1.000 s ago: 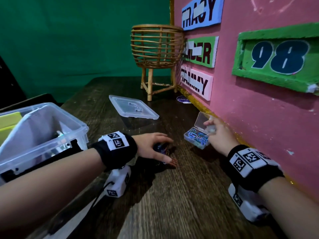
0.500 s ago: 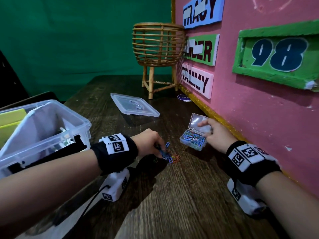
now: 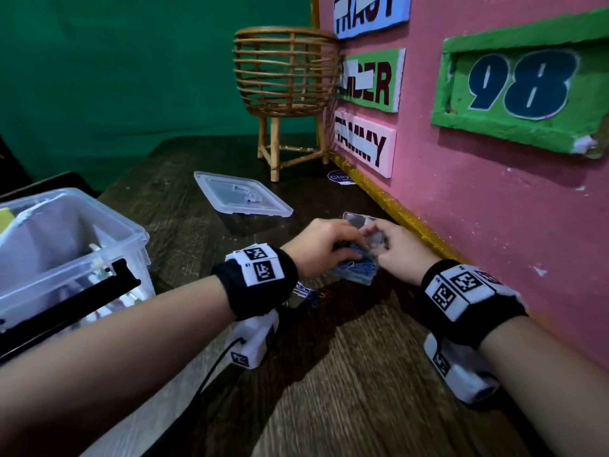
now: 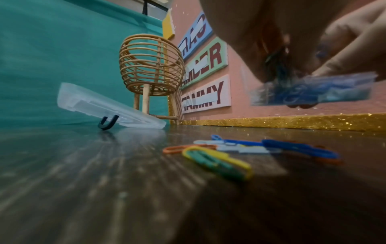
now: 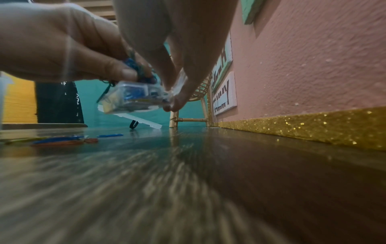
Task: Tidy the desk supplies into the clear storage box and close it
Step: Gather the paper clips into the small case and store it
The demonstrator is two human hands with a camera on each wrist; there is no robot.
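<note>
A small clear paper clip case [image 3: 357, 275], lid [image 3: 362, 221] hinged open, is full of coloured clips. My right hand [image 3: 387, 245] pinches its far edge and holds it a little above the dark wooden desk, as the right wrist view shows the case [image 5: 133, 97] off the surface. My left hand [image 3: 349, 249] pinches a bunch of paper clips [image 4: 277, 66] right over the open case. Several loose paper clips [image 3: 311, 293] lie on the desk under my left wrist. The big clear storage box [image 3: 108, 219] stands open at the left, and its lid [image 3: 242, 197] lies apart at mid desk.
A rattan basket on legs [image 3: 286, 74] stands at the desk's back corner. The pink wall with name signs [image 3: 364, 143] and a gold glitter strip [image 3: 412, 225] runs close along the right. A blue sticker [image 3: 341, 177] lies by the basket's feet.
My left hand gathered clips off the desk and carried them right, over the case. My right hand kept hold of the case and brought it toward the left hand.
</note>
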